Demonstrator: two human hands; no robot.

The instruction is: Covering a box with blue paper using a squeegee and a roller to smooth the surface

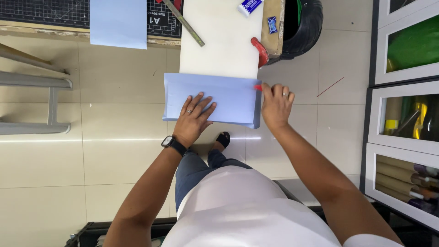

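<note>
A light blue folded sheet of paper [228, 98] lies at the near end of a long white board [222, 41] and overhangs its edge. My left hand [194, 116] rests flat on the sheet's lower left part, fingers spread; it wears a ring, and a black watch sits on the wrist. My right hand [275, 104] is at the sheet's right edge with its fingers curled. A small red thing [258, 87] pokes out beside the thumb, against the paper's upper right corner. What that red thing is cannot be made out.
A second light blue sheet [118, 23] hangs over a black cutting mat [45, 11] at the top left. A metal ruler [185, 23], a red clamp [263, 51] and a black bin [304, 27] are near the board. White glass-fronted cabinets [407, 114] stand to the right.
</note>
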